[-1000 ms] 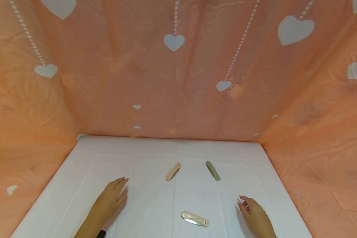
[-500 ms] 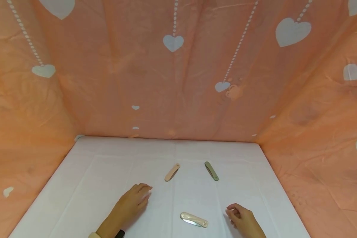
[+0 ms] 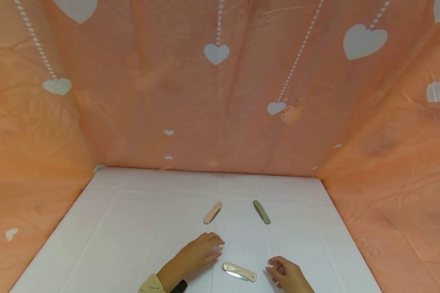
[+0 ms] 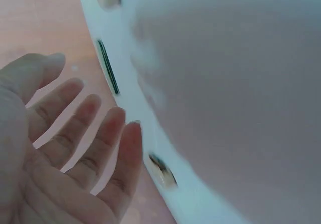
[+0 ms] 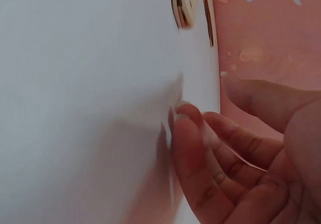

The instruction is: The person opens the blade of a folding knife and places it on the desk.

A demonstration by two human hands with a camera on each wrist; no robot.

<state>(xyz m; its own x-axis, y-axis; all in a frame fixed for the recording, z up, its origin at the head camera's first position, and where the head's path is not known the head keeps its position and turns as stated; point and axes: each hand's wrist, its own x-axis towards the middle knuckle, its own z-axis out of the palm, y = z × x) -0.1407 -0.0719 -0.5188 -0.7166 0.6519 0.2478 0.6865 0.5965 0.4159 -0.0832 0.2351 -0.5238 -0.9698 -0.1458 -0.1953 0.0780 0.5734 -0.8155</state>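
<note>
Left hand [image 3: 199, 254] sits low over the white desk [image 3: 106, 228], fingers straight and relaxed, holding nothing, fingertips just left of the cream folding knife [image 3: 239, 271]. That knife lies flat near the front edge between both hands, blade partly out. Right hand [image 3: 287, 273] is just right of it, fingers loosely curled, empty. Further back: beige folded knife [image 3: 212, 213], then green folded knife [image 3: 262, 211], well apart from both hands.
</note>
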